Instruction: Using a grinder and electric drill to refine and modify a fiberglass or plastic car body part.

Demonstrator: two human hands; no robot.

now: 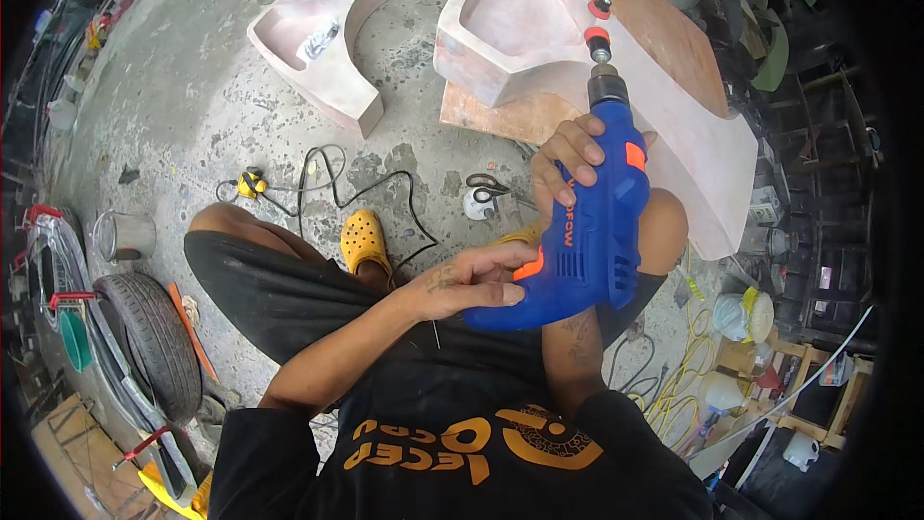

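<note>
A blue power drill (597, 221) with orange buttons is held up over my lap, its black chuck (607, 87) pointing away from me. My left hand (476, 281) is closed round the drill's handle, with fingers by the orange trigger. Higher up, my right hand (570, 156) wraps the front of the drill's body, its palm partly hidden behind the tool. A short metal shank with a red-rimmed attachment (598, 39) shows at the chuck's tip. Just beyond it is a second small red and black piece (600, 8), seen against the pale panel.
Pale moulded panels (361, 101) with recesses lie ahead, the right one over a brown board (500, 114). On the floor are black cable (371, 188), a yellow plug (251, 183) and scissors (487, 185). A tyre (149, 347) stands left; yellow cord (679, 395) lies right.
</note>
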